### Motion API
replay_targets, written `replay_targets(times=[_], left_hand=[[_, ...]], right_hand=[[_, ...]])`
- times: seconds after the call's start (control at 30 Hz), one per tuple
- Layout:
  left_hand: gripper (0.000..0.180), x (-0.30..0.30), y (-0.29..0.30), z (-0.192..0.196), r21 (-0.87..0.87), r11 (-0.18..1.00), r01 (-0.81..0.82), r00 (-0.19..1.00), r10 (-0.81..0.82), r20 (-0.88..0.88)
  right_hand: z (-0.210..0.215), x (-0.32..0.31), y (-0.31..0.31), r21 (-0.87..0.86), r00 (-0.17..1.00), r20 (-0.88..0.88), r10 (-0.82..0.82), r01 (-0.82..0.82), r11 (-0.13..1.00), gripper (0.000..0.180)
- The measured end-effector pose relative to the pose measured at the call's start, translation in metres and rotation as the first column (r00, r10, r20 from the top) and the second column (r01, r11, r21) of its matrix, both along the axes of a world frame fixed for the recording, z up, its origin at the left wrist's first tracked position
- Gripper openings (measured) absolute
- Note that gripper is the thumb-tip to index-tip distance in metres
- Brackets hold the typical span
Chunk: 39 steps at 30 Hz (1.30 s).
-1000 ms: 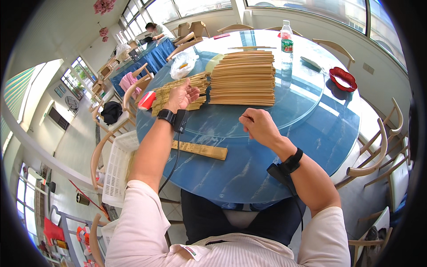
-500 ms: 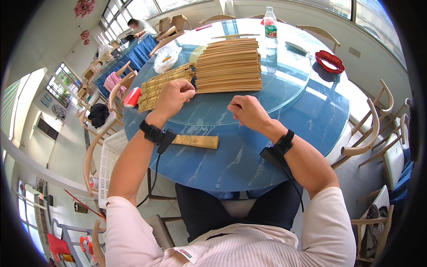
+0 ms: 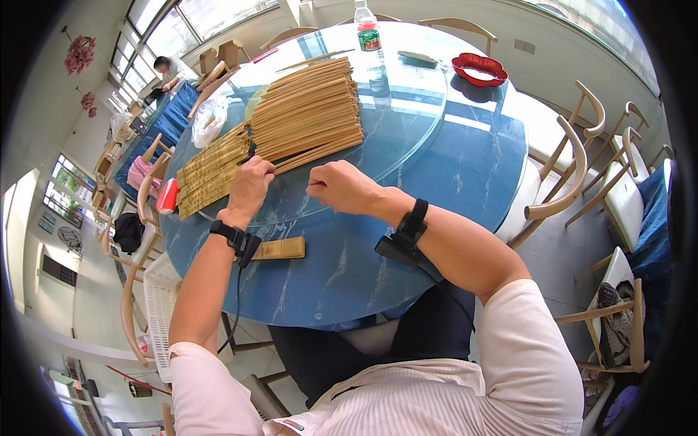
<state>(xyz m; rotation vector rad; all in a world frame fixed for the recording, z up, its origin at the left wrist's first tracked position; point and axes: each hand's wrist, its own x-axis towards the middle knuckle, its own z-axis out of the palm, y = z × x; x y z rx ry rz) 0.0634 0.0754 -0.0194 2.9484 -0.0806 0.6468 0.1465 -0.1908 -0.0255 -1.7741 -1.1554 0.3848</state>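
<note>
A broad pile of long, thin wooden sticks (image 3: 309, 109) lies side by side on the glass turntable. My left hand (image 3: 251, 187) is closed in a pinch at the left end of the nearest stick (image 3: 320, 156), where a narrow dark gap parts it from the pile. To the right of that hand, my right hand (image 3: 343, 186) hovers over the turntable's near part with its fingers curled; what they hold, if anything, is hidden. Flat golden printed sleeves (image 3: 211, 171) overlap in a row left of the sticks. More sleeves (image 3: 282, 248) lie stacked beside my left wrist.
A bottle (image 3: 368, 33) and a red scalloped dish (image 3: 480, 70) stand toward the back. At the left are a clear plastic bag (image 3: 209, 122) and a red-and-white packet (image 3: 168, 196). Chairs (image 3: 560, 182) ring the round table; a white basket (image 3: 160, 305) stands lower left. A person (image 3: 171, 73) sits farther off.
The view has turned, so the table sits farther left and tilted. My hands have come closer together. The nearest stick has drawn slightly away from the pile at its left end.
</note>
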Motion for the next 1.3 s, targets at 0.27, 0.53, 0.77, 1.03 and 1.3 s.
replay_targets(times=[0.27, 0.53, 0.77, 1.03, 1.3], left_hand=[[0.010, -0.001, -0.002, 0.011, -0.069, 0.997, 0.021, 0.996, -0.027, -0.081], [0.011, -0.019, -0.021, 0.013, 0.132, 0.987, 0.091, 0.990, -0.076, -0.116], [0.010, -0.070, -0.080, 0.037, 0.013, 0.992, 0.124, 0.990, -0.124, 0.059], [0.017, -0.081, -0.087, 0.068, -0.263, 0.952, 0.157, 0.979, -0.114, 0.171], [0.037, -0.128, -0.060, 0.043, -0.400, 0.916, -0.005, 0.956, -0.113, -0.271]], right_hand=[[-0.003, -0.002, 0.001, 0.033, 0.976, 0.218, -0.010, 0.003, 0.999, 0.022], [-0.012, 0.000, 0.006, 0.215, 0.940, 0.316, -0.128, 0.061, 0.975, 0.015], [0.009, -0.002, 0.006, 0.192, 0.783, 0.609, -0.131, 0.015, 0.981, 0.023], [0.018, -0.002, -0.008, 0.198, 0.807, 0.586, -0.077, -0.051, 0.979, 0.026], [0.052, -0.003, -0.024, 0.529, 0.997, -0.068, -0.047, 0.076, 0.845, 0.037]])
